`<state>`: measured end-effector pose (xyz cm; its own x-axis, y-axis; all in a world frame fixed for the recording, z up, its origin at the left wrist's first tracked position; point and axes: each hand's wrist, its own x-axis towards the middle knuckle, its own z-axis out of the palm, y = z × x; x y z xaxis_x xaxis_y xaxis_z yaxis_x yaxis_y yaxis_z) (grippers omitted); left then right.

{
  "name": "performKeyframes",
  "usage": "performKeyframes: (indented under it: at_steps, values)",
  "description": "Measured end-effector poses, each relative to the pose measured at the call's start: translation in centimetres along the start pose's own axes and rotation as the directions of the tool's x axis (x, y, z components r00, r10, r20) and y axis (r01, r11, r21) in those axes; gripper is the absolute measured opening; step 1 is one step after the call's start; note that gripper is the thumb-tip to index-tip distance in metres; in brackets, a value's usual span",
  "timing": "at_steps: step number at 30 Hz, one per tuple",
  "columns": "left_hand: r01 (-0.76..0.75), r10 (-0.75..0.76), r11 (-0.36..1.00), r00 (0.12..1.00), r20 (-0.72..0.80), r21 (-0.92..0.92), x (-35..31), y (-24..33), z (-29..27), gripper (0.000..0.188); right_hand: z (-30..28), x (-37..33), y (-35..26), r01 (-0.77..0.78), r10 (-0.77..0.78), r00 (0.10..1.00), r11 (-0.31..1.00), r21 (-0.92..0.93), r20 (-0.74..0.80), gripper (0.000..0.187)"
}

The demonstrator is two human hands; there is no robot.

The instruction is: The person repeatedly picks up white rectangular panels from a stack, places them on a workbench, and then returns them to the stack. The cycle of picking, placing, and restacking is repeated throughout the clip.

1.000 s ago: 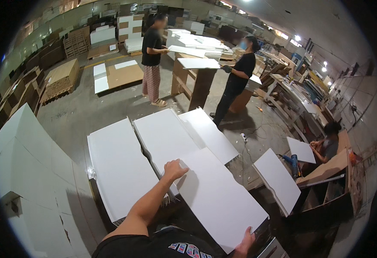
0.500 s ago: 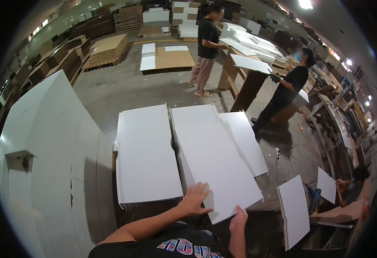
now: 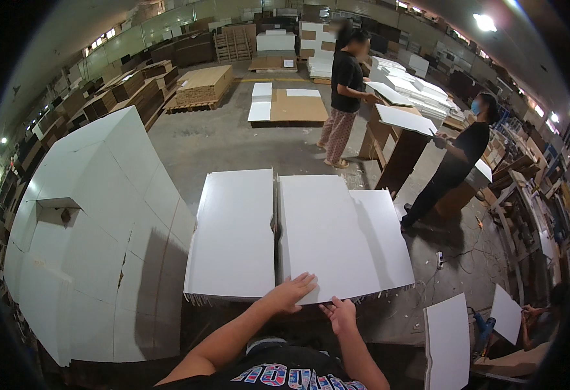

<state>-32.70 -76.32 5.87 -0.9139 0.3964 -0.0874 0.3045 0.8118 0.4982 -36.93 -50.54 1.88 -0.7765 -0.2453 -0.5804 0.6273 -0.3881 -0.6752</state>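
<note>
A white panel point(image 3: 321, 227) lies squared up on the middle stack in front of me, overlapping part of the stack to its right. My left hand point(image 3: 289, 294) rests on the panel's near left corner, fingers stretched out and flat. At the near edge of the same panel, my right hand point(image 3: 341, 316) pinches the rim; some of its fingers are hidden at the edge. Left of it, across a narrow dark gap, is another stack topped by a white panel point(image 3: 233, 234). A third white panel point(image 3: 384, 240) shows on the right.
A tall white stack point(image 3: 103, 260) stands at my left. Two co-workers point(image 3: 348, 81) point(image 3: 464, 146) handle a white board point(image 3: 405, 119) beyond the stacks. At lower right are an upright white panel point(image 3: 446, 344), a blue power tool point(image 3: 484, 328) and another person's arm. Cables cross the floor.
The middle panel has turned from a slant to line up with its stack, its near end shifting left and away. Both hands moved with it. The view has swung slightly left.
</note>
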Motion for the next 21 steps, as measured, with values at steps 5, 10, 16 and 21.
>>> performKeyframes:
  at_steps: [5, 10, 16, 21]
  values:
    - [-0.004, 0.008, 0.999, 0.992, -0.129, 0.034, 0.3, -0.9, -0.8, 0.097, 0.5, 1.5, -0.9, -0.016, 0.020, 0.999, 0.993, -0.117, 0.027, 0.022]
    - [0.004, -0.024, 0.995, 0.981, -0.192, -0.101, -0.4, -1.3, -0.7, 0.085, -0.5, 1.7, -1.1, -0.142, 0.149, 0.989, 0.892, -0.428, -0.017, 0.020]
    - [-0.055, 0.000, 0.970, 0.975, -0.224, -0.235, -1.4, -0.2, 0.8, 0.070, -4.0, -0.1, 4.0, 0.124, -0.157, 0.988, 0.789, -0.601, -0.003, 0.026]
    - [-0.058, 0.030, 0.902, 0.997, -0.072, -0.428, -2.1, 3.7, 2.9, 0.052, -6.5, -1.4, 10.0, 0.146, -0.231, 0.973, 0.553, -0.820, 0.017, 0.024]
